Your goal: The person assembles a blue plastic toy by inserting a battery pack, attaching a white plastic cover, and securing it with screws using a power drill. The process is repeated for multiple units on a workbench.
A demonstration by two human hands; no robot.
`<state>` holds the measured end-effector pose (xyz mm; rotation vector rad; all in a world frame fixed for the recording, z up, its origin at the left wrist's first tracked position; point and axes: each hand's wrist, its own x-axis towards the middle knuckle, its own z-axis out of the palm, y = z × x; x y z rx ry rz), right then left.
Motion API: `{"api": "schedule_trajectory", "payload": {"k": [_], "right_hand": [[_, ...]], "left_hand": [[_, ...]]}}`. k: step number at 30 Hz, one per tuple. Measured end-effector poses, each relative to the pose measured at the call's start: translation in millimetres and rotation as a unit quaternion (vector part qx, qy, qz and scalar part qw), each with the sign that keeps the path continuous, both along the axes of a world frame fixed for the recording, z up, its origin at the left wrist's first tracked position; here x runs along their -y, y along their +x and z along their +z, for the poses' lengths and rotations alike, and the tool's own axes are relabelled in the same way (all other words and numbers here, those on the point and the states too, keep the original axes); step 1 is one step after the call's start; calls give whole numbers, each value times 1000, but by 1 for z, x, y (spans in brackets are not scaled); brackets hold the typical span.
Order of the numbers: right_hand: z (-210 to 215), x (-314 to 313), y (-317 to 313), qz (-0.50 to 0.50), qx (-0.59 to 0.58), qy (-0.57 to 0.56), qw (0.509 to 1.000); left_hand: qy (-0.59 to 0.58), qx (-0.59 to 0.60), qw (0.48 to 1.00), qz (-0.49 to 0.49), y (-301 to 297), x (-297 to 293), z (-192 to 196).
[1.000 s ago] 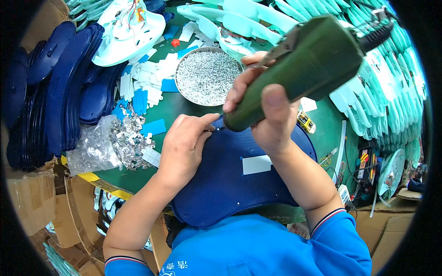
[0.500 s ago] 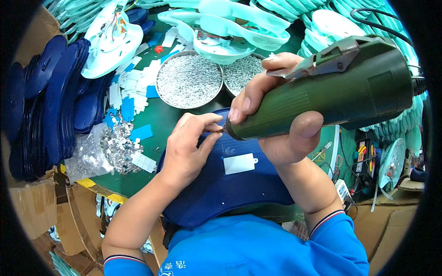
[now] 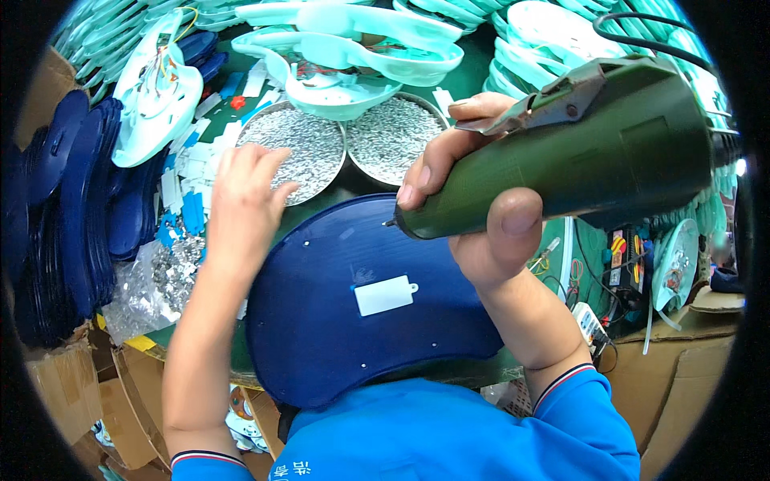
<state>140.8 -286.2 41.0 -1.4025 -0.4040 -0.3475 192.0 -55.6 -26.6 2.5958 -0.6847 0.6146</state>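
Note:
My right hand point(image 3: 493, 248) is wrapped round a dark green electric screwdriver point(image 3: 585, 160), its bit pointing left over the panel. My left hand point(image 3: 243, 200) reaches to the near left edge of a round tin of small silver screws point(image 3: 317, 152). Its fingers are apart, and I see nothing in them. A curved dark blue plastic panel point(image 3: 321, 337) lies in front of my body. Near its middle is a white rectangular plate with a small eyelet point(image 3: 383, 297). Small pale dots, perhaps screw heads or holes, mark the panel.
A second screw tin point(image 3: 393, 140) stands beside the first. Mint-green shells point(image 3: 337, 48) crowd the far side. Stacked blue panels point(image 3: 84, 216) stand at left, near a plastic bag of metal parts point(image 3: 152, 280) and scattered white tabs point(image 3: 196, 164). Cables and a power strip point(image 3: 589, 325) lie at right.
My left hand has left the screwdriver's tip and moved left and away to the left screw tin. The screwdriver stays in my right hand. The whole view has shifted slightly.

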Motion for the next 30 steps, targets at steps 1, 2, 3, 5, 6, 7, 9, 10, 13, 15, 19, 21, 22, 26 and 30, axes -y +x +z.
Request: {"api": "schedule_trajectory", "payload": {"k": [1,2,3,5,6,7,9,10,13,15,19,21,22,26,30], "right_hand": [[0,7,1,-10,3,-16,1000],[-1,12,1,-20,0,-20,1000],[-2,16,1,-30,0,-20,999],[-6,24,1,-50,1,-20,999],[-8,28,2,-54,5,-20,998],[-9,30,3,-56,8,-17,998],[-12,32,5,-60,14,-7,998],[-14,33,6,-64,14,-7,998],[-25,33,10,-67,12,-15,998],[-32,34,12,-54,11,-16,998],[-36,35,18,-24,51,-35,998],[-37,32,17,-64,67,-29,995],[-35,31,13,-72,53,-4,996],[-21,39,-14,-21,-2,42,999],[-12,41,-44,37,-47,29,998]], "left_hand": [[33,-9,999,36,6,-5,-6],[36,-18,999,28,12,-11,-12],[38,-26,999,21,15,-14,-16],[30,-20,999,30,19,-14,-17],[26,-17,999,34,20,-12,-16],[21,-10,999,36,20,-10,-14],[15,8,999,43,18,-7,-7],[17,8,999,44,17,-5,-5],[-38,-20,998,-52,0,16,5],[-71,-58,988,-122,-16,39,12],[-99,-104,966,-216,-31,71,-4],[-108,-111,967,-201,-38,80,-10],[-108,-100,970,-192,-40,83,-11],[-145,-98,966,-190,-51,86,-14],[-158,-131,944,-258,-65,80,-7]]}}
